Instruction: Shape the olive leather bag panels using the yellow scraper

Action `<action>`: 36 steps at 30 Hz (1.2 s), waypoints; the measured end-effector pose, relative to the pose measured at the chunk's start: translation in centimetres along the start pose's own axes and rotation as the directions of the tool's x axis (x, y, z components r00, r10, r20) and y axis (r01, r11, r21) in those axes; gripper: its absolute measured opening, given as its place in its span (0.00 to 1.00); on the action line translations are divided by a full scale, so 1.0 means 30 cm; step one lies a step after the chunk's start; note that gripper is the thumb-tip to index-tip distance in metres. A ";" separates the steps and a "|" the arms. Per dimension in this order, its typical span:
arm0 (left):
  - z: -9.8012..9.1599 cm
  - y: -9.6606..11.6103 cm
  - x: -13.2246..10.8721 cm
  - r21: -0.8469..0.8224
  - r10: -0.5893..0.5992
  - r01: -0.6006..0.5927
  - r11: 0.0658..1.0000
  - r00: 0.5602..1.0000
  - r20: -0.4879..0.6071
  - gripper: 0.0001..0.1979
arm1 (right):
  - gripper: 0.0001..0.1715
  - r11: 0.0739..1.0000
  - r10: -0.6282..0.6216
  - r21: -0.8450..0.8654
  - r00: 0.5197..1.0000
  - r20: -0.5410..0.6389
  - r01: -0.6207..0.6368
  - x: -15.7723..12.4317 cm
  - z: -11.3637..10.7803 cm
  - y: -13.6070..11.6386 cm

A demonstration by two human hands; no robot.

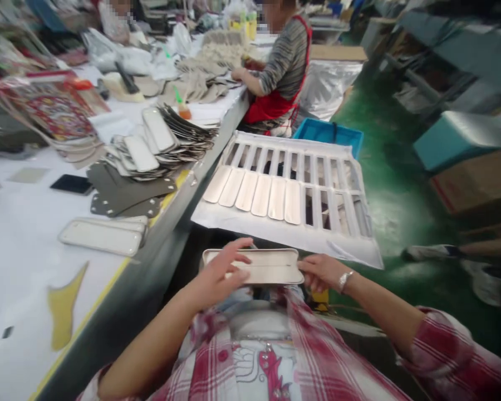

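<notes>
In front of my body, a long cream panel with rounded corners and a thin dark edge (271,266) is held level. My right hand (319,273), with a bracelet at the wrist, pinches its right end. Over the left half of the panel lies my left hand (225,273), fingers spread; whether they press on it I cannot tell. Just beyond is a white slotted rack (338,186) with a row of several similar cream pieces (253,195) lying side by side on its near left part.
On the white table (20,223) at left lie stacked cream panels (102,235), dark grey cut pieces (129,189), a phone (72,184) and a yellow piece (64,306). A co-worker in a red apron (271,111) sits beyond the rack, near a blue crate (329,133).
</notes>
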State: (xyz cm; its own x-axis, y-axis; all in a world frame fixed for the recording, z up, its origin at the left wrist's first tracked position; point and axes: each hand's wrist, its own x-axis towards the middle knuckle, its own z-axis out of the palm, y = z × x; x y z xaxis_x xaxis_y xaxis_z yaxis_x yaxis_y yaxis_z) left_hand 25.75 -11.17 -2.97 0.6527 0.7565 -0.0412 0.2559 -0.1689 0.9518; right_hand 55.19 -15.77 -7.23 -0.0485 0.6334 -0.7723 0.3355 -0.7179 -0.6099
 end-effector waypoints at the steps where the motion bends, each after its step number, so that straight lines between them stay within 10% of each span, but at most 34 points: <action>1: -0.047 -0.025 -0.045 -0.082 -0.071 0.057 0.995 0.980 -0.185 0.18 | 0.22 1.000 0.010 0.027 1.000 0.012 -0.010 0.009 0.003 0.012; 3: -0.120 -0.098 -0.118 -0.183 -0.242 0.181 0.966 0.881 -0.406 0.10 | 0.22 0.993 0.039 0.111 0.998 0.044 -0.044 0.022 0.007 0.031; 10: -0.159 -0.278 -0.131 -0.498 -0.477 0.405 0.767 0.879 -0.019 0.19 | 0.18 0.979 0.100 0.161 0.985 0.143 -0.122 0.023 -0.018 0.017; 21: -0.207 -0.273 -0.073 -0.132 -0.623 0.635 0.761 0.772 0.127 0.17 | 0.25 0.998 0.040 -0.059 0.989 0.143 -0.032 0.064 -0.051 -0.063; 27: -0.277 -0.191 0.060 0.222 -0.501 0.452 0.864 0.821 0.274 0.14 | 0.21 0.974 -0.101 -0.195 0.993 0.065 0.112 0.048 -0.084 -0.030; 29: -0.251 -0.128 0.145 0.357 -0.396 0.291 0.888 0.878 0.268 0.19 | 0.19 0.901 -0.346 -0.304 0.935 -0.074 0.309 0.043 -0.092 -0.028; 31: -0.173 -0.070 0.232 0.425 -0.266 0.107 0.899 0.905 0.333 0.26 | 0.20 0.748 -0.619 -0.414 0.771 -0.149 0.519 0.045 -0.093 -0.032; 33: -0.064 -0.031 0.302 0.447 -0.188 -0.029 0.894 0.881 0.434 0.21 | 0.19 0.573 -0.780 -0.505 0.618 -0.094 0.646 0.053 -0.086 -0.039; 36: 0.071 -0.010 0.350 0.441 -0.113 -0.145 0.886 0.853 0.509 0.16 | 0.12 0.389 -0.839 -0.617 0.540 0.071 0.684 0.069 -0.073 -0.047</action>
State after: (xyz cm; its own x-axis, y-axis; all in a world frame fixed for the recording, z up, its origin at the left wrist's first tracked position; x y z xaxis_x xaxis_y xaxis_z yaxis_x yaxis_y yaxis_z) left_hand 34.04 -4.53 -4.36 0.8909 0.3430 -0.2977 0.4461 -0.5378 0.7154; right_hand 56.67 -12.80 -7.58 -0.3743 0.9237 0.0817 0.6778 0.3326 -0.6557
